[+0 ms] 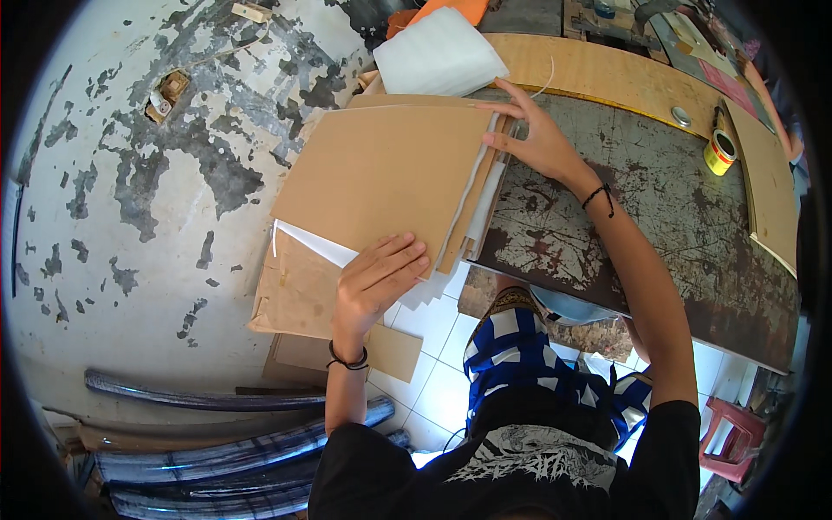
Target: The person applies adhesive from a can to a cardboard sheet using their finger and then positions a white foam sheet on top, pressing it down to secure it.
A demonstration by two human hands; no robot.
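Observation:
A stack of brown cardboard sheets [390, 165] leans at the table's left end, with thin white and grey layers showing along its right edge. My left hand [379, 279] lies with flat fingers on the top sheet's near edge; its thumb is hidden. My right hand [542, 143] has its fingers spread at the stack's far right corner, thumb and fingertips touching the edge. Beneath the top sheet a strip of white paper [314, 243] shows, beside a brown paper-wrapped pack [293, 282].
A worn dark table [581, 217] carries a yellow can [719, 152], a round lid [681, 116] and a board [763, 186]. White foam sheeting [440, 54] lies behind the stack. Shiny dark rolls [234, 451] rest at lower left, a red stool [732, 439] at lower right. Another person's arm [763, 95] shows far right.

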